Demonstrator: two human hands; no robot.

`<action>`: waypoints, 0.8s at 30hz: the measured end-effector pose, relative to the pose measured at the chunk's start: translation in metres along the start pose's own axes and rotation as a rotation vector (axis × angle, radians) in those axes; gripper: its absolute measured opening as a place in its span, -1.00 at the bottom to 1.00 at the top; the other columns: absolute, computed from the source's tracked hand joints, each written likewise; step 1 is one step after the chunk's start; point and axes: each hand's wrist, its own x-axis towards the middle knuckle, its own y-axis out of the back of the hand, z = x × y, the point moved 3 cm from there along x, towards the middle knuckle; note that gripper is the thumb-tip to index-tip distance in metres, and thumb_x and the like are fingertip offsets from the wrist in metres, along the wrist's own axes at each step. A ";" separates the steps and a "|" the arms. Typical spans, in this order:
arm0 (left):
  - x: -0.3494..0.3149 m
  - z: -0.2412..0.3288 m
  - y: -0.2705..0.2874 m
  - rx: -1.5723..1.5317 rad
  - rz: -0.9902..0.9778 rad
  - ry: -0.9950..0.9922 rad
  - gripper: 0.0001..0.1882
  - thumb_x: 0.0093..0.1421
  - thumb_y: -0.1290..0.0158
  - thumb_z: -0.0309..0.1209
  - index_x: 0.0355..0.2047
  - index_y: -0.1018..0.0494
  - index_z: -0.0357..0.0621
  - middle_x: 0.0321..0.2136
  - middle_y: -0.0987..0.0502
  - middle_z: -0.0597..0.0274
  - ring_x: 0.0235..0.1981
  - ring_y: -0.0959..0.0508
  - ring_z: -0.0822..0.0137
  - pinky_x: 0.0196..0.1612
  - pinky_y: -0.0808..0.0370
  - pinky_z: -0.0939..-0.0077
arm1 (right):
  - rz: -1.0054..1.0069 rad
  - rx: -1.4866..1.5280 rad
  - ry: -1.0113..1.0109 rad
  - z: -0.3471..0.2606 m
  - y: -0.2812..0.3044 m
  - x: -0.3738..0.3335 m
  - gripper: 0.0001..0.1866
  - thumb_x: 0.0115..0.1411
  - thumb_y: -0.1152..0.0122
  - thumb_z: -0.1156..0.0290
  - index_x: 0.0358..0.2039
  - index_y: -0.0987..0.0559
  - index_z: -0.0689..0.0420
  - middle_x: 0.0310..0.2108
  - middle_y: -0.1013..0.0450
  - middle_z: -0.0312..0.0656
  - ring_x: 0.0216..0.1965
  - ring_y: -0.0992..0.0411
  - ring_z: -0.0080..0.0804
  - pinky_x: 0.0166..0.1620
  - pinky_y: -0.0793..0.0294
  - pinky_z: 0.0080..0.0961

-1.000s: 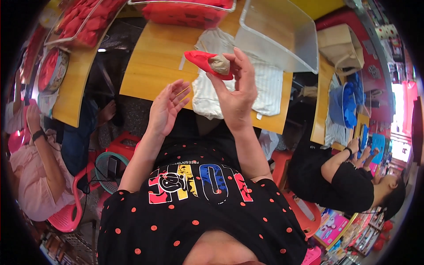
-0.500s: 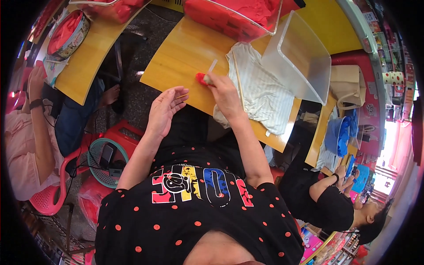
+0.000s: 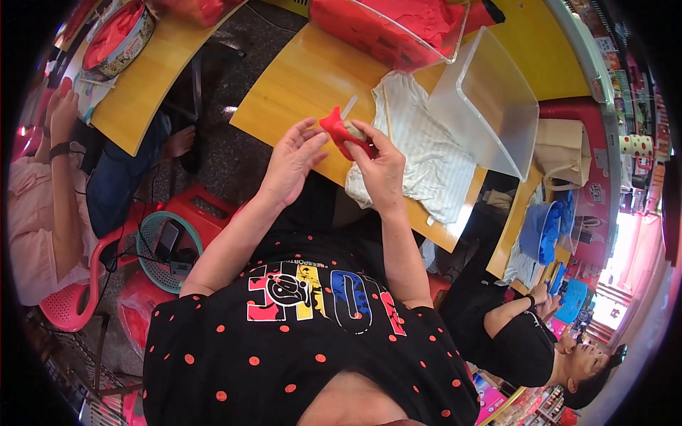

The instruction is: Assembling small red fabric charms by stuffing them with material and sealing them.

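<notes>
Your right hand (image 3: 380,167) pinches the red piece (image 3: 339,131) between thumb and fingers, held up over the near edge of the yellow table (image 3: 298,85). There looks to be something pale tucked in it at the thumb; too small to tell what.

Your left hand (image 3: 291,167) is spread, fingertips just touching or almost touching the piece's left side. It holds nothing.

A thin pale stick (image 3: 348,108) shows just behind the piece; can't tell if it's attached or lying on the table.

Risks as I read them:
- Only one hand grips. If the right pinch slackens while the left fingers push on the piece, it could drop. It sits over the table edge, so it may well fall past into your lap or to the floor.
- The pale bit inside may slip out if the pinch shifts, since nothing visible closes the piece around it.
- The striped cloth (image 3: 426,156) lies right under your right wrist and hangs off the edge; drag the wrist and it could slide off.
- The clear bin (image 3: 490,106) is tilted just beyond the cloth, so a tug on the cloth might knock it.
</notes>
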 end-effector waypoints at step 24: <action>0.019 0.011 -0.007 0.304 -0.274 -0.034 -0.88 0.18 -0.06 -0.47 -0.28 -0.48 -0.20 -0.21 -0.53 0.18 -0.21 -0.53 0.40 -0.11 -0.51 0.48 | -0.088 -0.197 0.317 0.001 0.017 -0.022 -0.71 -0.02 -0.21 0.69 -0.25 -0.56 0.14 -0.22 -0.35 -0.13 -0.27 -0.43 -0.31 -0.25 -0.48 -0.47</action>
